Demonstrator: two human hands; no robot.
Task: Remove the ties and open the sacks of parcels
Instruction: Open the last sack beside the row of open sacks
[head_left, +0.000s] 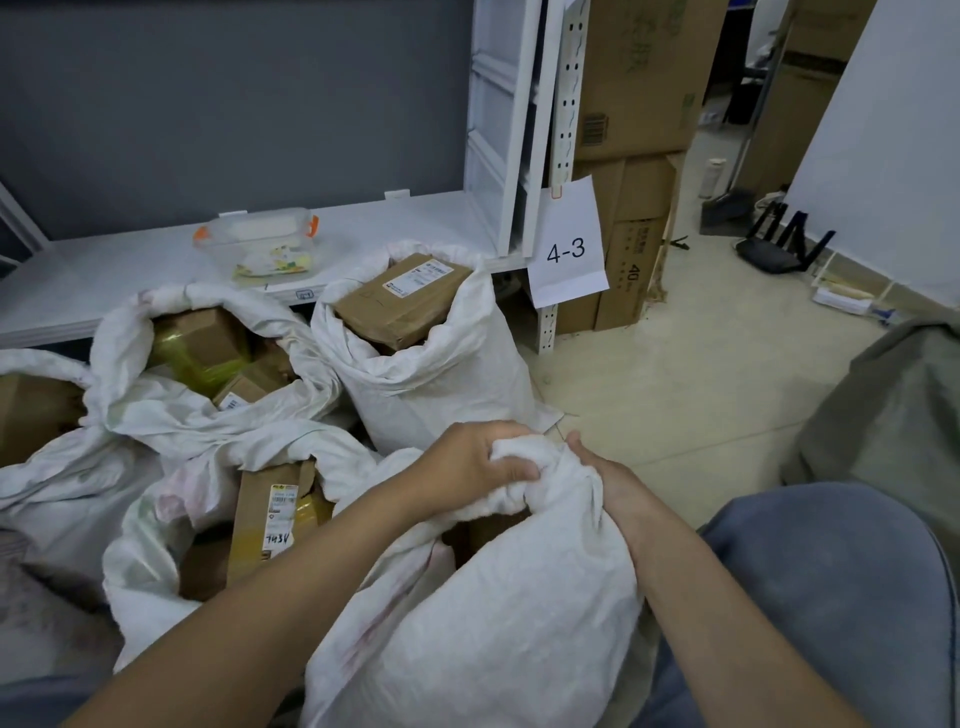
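Observation:
A white woven sack (498, 613) lies in front of me, between my knees, its neck bunched up into a knot of cloth. My left hand (472, 467) grips the bunched neck from the left. My right hand (605, 480) clasps the same neck from the right, its fingers partly hidden behind the cloth. No tie shows on the neck; the cloth and my fingers cover it. Several other white sacks stand open around it: one upright with a brown carton (400, 301) on top, one at the left with taped boxes (208, 348), one nearer with a labelled carton (270, 519).
A low white shelf (389, 223) runs behind the sacks, holding a clear plastic tub (257, 241). A paper sign "4-3" (567, 244) hangs on the shelf post. Cardboard boxes (634, 104) are stacked at the right, a router (774, 249) on the floor. My blue-jeaned knee (831, 597) is at the lower right.

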